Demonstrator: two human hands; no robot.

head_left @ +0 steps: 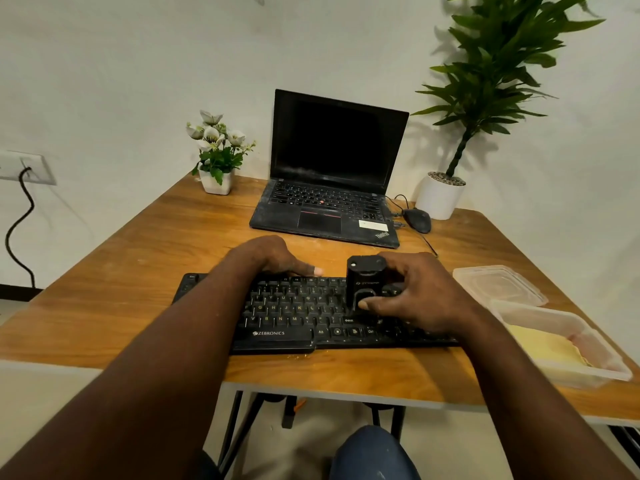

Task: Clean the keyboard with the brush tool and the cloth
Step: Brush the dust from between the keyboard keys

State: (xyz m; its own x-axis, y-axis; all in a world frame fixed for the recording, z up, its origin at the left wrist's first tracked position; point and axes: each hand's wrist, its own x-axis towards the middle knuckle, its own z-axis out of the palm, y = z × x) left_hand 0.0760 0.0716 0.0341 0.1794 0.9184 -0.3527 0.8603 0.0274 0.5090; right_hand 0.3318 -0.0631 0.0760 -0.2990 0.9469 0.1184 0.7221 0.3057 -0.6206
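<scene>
Table [138,258]: wooden, bearing all below.

Plant [485,81]: tall, white pot, at 1 o'clock from the keyboard, against the wall.

Laptop [332,161]: open, screen dark, dusty, at 12 o'clock, well apart from the work.

Keyboard [287,313]: black, lying flat across the near table edge, at centre. Crumbs visible on the wood along its near side.

Tub [616,375]: clear plastic, at 3 to 4 o'clock, just beside the keyboard's right end. Holding the cloth [543,348], yellow, folded, untouched.

Lid [498,284]: clear, off the tub, at 2 o'clock.

Left hand [266,258]: fingers straight, pressing on the keyboard's far edge at 11 o'clock, steadying it.

Right hand [419,292]: wrapped round the brush, thumb across its front.

Flowers [216,154]: small white pot, at 11 o'clock, far corner.

Brush [365,282]: black, stubby, standing upright on the keys right of centre. Bristles hidden beneath the body.

Mouse [417,220]: black, corded, at 1 o'clock beside the laptop.

Judged stage: brushing under way, wiping not begun.

Risks:
- Dust driven under the keys rather than out, if pressed straight down.
- Keycap lifted by a hard sideways stroke.
- Keyboard sliding off the near edge, should the left hand ease.
- Debris swept at 3 o'clock landing in the open tub, fouling the cloth.
</scene>
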